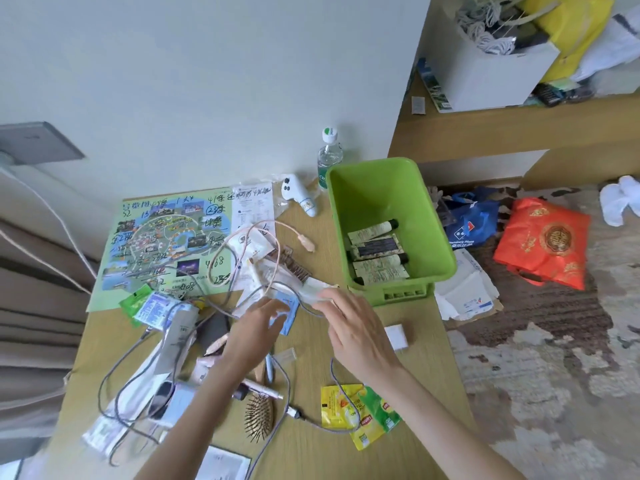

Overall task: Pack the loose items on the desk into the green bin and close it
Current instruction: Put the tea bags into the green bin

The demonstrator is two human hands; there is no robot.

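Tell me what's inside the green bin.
Three flat dark-capped tubes lie side by side in the green plastic bin; its near wall hides the floor edge behind it.

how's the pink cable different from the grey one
The pink cable is looped over the map, left of the green bin. The grey cable sprawls along the desk's near side, crossing the tea packets. Both lie loose, outside the bin.

The green bin is open-topped: tubes cover its near floor, and the far floor is bare. In front of the bin lies bare desk beside a small white box. Left of the bin, looping cables and packets crowd the surface.
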